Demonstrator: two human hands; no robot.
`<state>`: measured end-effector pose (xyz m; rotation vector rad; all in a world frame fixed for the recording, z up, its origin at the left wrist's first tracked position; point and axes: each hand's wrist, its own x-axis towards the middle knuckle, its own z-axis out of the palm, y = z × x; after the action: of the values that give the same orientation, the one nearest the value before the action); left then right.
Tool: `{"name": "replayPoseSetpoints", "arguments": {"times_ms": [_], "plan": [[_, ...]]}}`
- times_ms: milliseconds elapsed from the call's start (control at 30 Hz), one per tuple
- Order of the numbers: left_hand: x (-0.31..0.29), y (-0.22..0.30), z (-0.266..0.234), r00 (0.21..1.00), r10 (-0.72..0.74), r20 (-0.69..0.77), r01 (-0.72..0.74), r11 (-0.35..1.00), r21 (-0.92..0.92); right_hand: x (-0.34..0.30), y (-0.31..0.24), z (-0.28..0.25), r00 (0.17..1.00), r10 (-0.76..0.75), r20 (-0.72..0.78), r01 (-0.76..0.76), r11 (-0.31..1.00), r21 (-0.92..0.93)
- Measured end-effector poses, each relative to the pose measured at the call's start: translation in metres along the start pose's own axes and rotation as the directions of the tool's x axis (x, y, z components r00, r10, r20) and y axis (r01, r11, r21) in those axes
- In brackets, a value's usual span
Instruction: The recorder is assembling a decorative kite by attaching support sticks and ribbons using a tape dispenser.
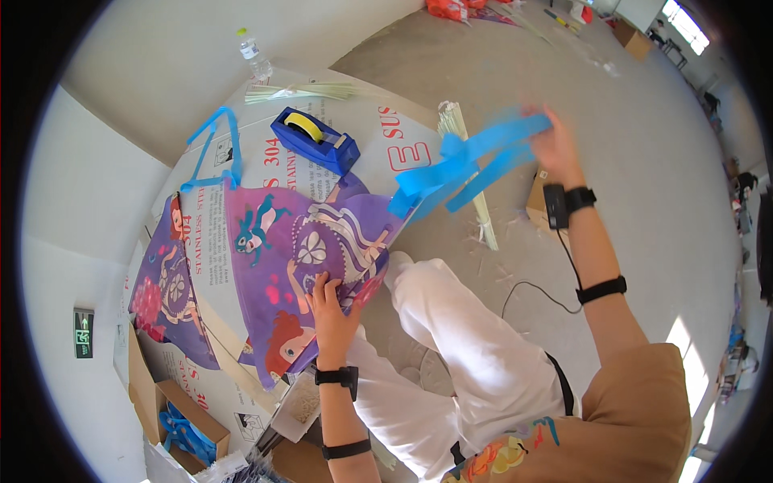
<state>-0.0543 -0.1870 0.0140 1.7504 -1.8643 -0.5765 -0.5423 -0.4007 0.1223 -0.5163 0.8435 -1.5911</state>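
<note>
A purple kite sheet [266, 310] printed with a cartoon figure lies on the table. My left hand [332, 318] rests on its near right part, fingers spread against the sheet. Out to the right, my right hand [554, 149] is raised and somewhat blurred, gripping blue ribbon [491, 145] at one end. The ribbon hangs in loops and reaches back to the kite's right corner; how it is joined there I cannot tell. Another printed purple kite sheet [165, 310] lies at the left. Behind the kite stands a blue tape dispenser [318, 141] with a yellow roll.
A blue ribbon strip [233, 145] lies on the printed table covering [258, 173]. Thin pale sticks [302, 90] and a plastic bottle [254, 56] are at the back. More sticks [483, 217] stand beyond the table edge. At lower left, a cardboard box [213, 427] holds blue ribbon.
</note>
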Motion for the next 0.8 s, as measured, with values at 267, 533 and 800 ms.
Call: {"name": "replayPoseSetpoints", "arguments": {"times_ms": [267,533,800], "plan": [[0.004,0.003,0.005,1.000,-0.018,-0.005,0.019,0.999,0.028,-0.152,0.170,-0.078,0.874,0.486,0.011,-0.346,0.639,-0.686],[0.010,0.015,0.014,0.995,-0.056,-0.086,0.063,0.995,0.078,-0.137,0.231,0.032,0.931,0.362,0.037,-0.289,0.798,-0.528],[0.017,0.025,0.018,0.952,0.226,-0.205,-0.151,0.932,0.329,-0.126,0.230,0.056,0.974,0.223,-0.038,-0.211,0.833,-0.512]]}}
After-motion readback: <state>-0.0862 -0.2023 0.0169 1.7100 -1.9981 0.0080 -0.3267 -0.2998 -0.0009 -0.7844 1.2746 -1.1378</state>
